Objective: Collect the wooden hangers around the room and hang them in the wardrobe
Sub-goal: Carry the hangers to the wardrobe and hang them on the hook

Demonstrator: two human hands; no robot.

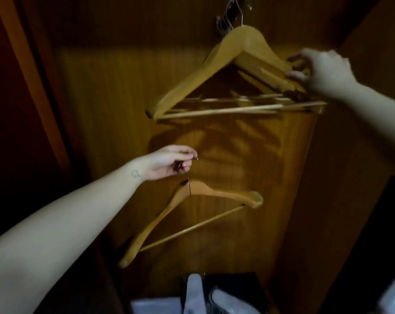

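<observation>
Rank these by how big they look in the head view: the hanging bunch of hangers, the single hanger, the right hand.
1. hanging bunch of hangers.
2. single hanger; tilted, so it may only look smaller.
3. right hand, plainly smallest.

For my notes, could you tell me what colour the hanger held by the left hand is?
The hanger is light honey-yellow wood; head view.
</observation>
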